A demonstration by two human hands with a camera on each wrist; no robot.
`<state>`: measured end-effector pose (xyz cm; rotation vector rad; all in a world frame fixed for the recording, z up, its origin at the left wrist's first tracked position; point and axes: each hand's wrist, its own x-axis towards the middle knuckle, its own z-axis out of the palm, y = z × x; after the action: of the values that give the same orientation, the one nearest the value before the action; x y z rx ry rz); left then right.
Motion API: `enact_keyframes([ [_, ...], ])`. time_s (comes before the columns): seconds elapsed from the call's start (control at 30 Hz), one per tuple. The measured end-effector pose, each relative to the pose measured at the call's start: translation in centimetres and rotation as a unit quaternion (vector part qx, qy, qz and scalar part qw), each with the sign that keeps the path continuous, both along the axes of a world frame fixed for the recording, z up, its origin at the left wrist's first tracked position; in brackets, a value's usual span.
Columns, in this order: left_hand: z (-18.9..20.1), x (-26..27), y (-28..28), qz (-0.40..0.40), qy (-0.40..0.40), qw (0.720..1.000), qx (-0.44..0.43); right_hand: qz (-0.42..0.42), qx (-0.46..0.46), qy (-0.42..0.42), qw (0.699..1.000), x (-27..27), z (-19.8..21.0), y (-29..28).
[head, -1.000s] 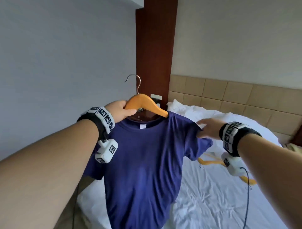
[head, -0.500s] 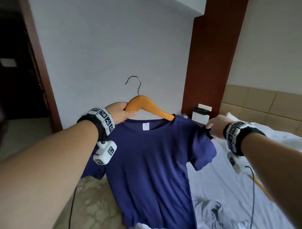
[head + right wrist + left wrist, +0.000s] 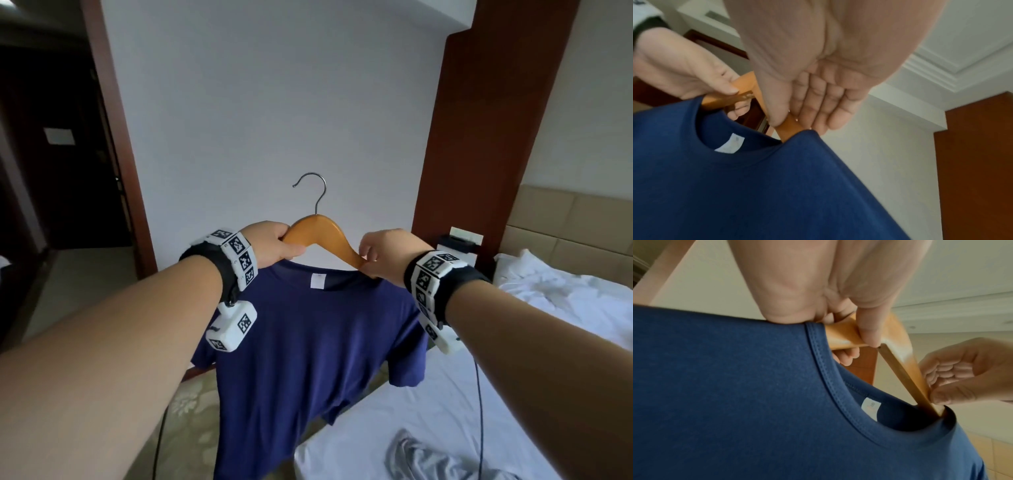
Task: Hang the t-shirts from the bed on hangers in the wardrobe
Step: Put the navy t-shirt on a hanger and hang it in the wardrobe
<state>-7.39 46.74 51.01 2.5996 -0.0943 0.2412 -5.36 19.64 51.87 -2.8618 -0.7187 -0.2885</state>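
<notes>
Since the earlier frames the right hand (image 3: 387, 255) has left the sleeve and come up to the wooden hanger (image 3: 322, 236), and the view has swung left, so the dark doorway (image 3: 51, 154) now shows. Both forearms reach forward at chest height. The left hand (image 3: 274, 245) has its fingers and thumb curled round the hanger's left arm beside the collar; the right hand pinches the hanger's right arm between thumb and fingers just where it enters the neck opening. The navy t-shirt (image 3: 301, 359) hangs from the hanger in the air, over the bed's left edge, its front smooth, a white label (image 3: 317, 281) inside the collar, both short sleeves drooping. A grey garment (image 3: 438, 459) lies crumpled on the bed (image 3: 548, 325) near its lower left corner. Beyond, the steel hook (image 3: 313, 192) stands up against the pale wall (image 3: 274, 102)
</notes>
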Motion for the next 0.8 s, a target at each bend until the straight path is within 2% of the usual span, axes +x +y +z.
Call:
enact_keyframes([
  [0.1,-0.2,1.6,-0.4,0.005,0.005,1.0,-0.021,0.03,-0.006,-0.022,0.999,0.8,0.4,-0.1],
  [0.23,0.2,3.2,-1.5,0.002,0.002,0.999,-0.044,0.089,-0.1,0.078,0.988,2.1,0.4,0.2],
  [0.4,0.6,4.2,-2.3,0.005,0.003,1.0,-0.023,0.088,-0.283,-0.004,0.955,4.2,-0.7,0.1],
  [0.8,0.1,3.7,-2.4,0.046,0.016,0.992,0.116,0.048,-0.335,-0.05,0.94,6.4,-0.8,-1.4],
])
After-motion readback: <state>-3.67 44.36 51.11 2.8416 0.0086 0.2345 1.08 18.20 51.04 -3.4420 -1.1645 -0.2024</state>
